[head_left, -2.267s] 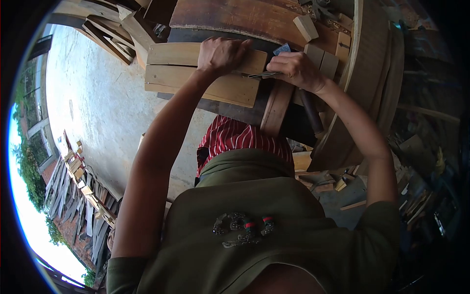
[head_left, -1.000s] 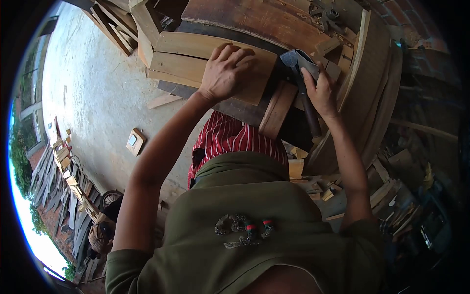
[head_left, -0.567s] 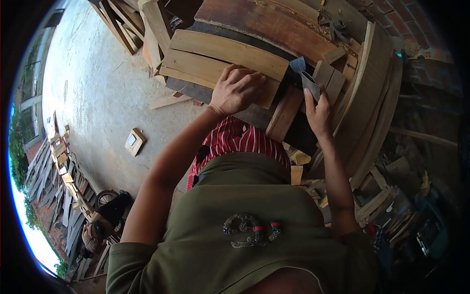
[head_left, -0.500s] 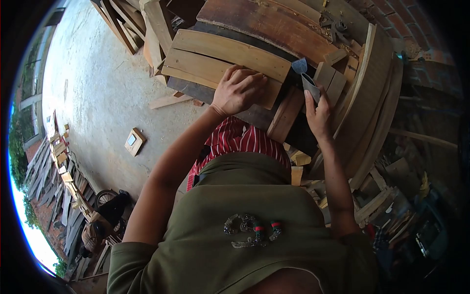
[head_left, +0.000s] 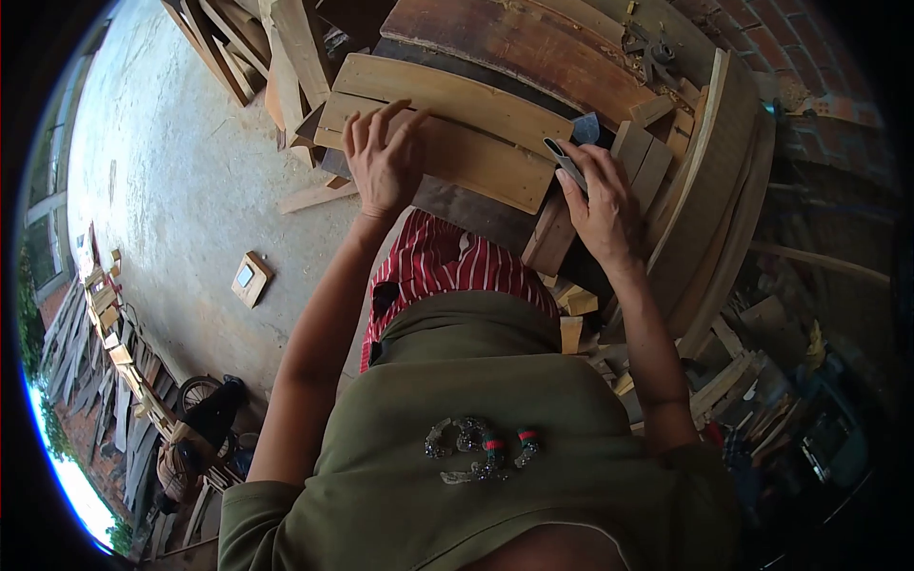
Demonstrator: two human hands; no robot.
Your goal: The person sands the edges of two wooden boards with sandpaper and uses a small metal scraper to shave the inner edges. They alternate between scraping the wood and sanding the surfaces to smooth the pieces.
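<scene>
L hand (head_left: 386, 164) fingers spread; R hand (head_left: 607, 205) curled.

Sky (head_left: 81, 490) burns out white at eight o'clock; the floor (head_left: 190, 190) glares toward ten; shade lies deep around four; fisheye curvature bends the black-rimmed edges.

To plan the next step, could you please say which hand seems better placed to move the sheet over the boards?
Probably the right hand: it holds the sheet near one end of the boards; the left hand is open, holding nothing.
</scene>
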